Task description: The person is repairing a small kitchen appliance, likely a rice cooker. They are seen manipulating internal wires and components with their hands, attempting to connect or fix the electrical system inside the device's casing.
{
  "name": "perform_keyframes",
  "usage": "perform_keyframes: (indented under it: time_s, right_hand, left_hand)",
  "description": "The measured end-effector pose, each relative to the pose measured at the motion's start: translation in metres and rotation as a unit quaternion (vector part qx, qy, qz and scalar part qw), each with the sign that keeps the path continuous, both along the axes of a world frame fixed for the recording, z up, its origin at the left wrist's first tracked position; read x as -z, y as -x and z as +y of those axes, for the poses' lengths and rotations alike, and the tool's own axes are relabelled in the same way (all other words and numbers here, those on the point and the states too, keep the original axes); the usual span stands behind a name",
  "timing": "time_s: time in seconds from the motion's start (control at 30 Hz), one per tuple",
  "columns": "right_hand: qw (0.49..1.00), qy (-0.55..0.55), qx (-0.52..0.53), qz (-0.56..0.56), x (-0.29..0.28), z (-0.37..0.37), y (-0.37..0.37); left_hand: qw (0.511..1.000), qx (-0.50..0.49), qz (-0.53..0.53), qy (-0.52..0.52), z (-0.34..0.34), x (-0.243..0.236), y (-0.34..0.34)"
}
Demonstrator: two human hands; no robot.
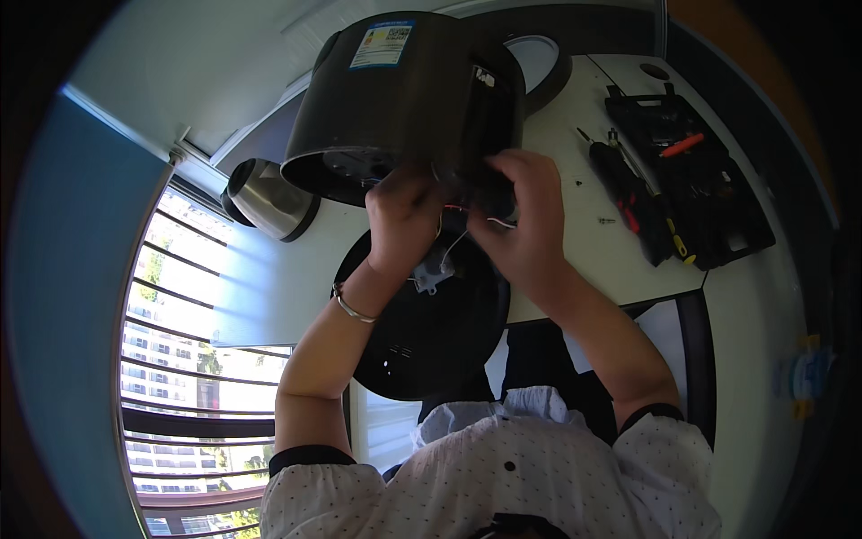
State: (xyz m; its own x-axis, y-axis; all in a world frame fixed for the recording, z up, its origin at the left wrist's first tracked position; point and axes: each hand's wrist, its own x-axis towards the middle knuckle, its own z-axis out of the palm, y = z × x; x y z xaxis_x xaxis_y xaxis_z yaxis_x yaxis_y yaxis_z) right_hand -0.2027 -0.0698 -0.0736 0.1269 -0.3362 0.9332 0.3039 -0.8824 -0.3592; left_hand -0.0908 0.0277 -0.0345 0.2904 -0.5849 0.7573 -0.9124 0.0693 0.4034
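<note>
Left hand (402, 216): fingers bunched by the wires (456, 207); grip hidden, cannot tell. Right hand (532, 202): thumb and fingers spread at the housing's edge; hold unclear. Round black cover (422, 337) below, likely close because wired. Black housing (395, 99) tilted, opening personward, presumably for access. Tool case (732, 211) on tabletop (296, 296), rightward.
</note>
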Motion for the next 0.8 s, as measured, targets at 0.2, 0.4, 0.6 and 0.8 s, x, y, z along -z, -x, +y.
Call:
perform_keyframes:
  time_s: [0.2,0.4,0.6,0.8]
  right_hand:
    - [0.999,-0.016,-0.016,0.029,0.002,0.013,0.012]
    - [0.998,-0.033,-0.017,0.052,0.012,0.021,0.018]
    - [0.994,-0.047,0.036,0.095,0.011,0.030,0.022]
    - [0.993,-0.057,0.036,0.097,0.022,0.026,0.018]
  left_hand:
    - [0.999,0.006,-0.010,-0.036,0.012,0.008,-0.001]
    - [0.992,0.055,-0.044,-0.102,0.027,0.020,-0.016]
    - [0.990,0.097,-0.099,-0.014,0.015,0.013,-0.007]
    - [0.985,0.113,-0.133,-0.017,0.016,0.007,-0.011]
